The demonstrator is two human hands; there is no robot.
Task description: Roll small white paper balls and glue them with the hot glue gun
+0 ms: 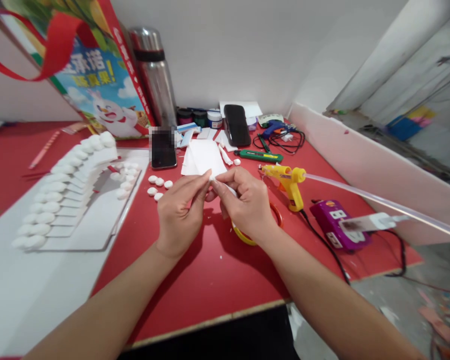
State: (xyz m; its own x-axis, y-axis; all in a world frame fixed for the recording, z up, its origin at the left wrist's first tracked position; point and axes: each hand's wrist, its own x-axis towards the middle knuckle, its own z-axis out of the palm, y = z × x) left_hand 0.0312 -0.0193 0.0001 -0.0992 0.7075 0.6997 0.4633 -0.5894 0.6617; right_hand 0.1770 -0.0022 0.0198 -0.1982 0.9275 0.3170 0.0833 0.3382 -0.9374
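Over the middle of the red table, my left hand (182, 212) and my right hand (247, 200) meet fingertip to fingertip. Between them they pinch a small white piece (212, 178), mostly covered by the fingers; its material is hard to make out. More white shows under the curled fingers of my right hand. Several rounded white lumps (152, 179) lie left of my left hand. A yellow and red ring-shaped handle or roll (277, 215) is partly hidden beneath my right hand. Folded white paper (207, 156) lies just beyond the fingertips.
At left, a white stepped model (65, 195) edged with rounded lumps stands on a board. A yellow glue gun (290, 182), a green cutter (260, 156) and a purple box (333, 225) lie at right. Behind are phones (163, 150), a steel flask (155, 80) and a printed bag (110, 100).
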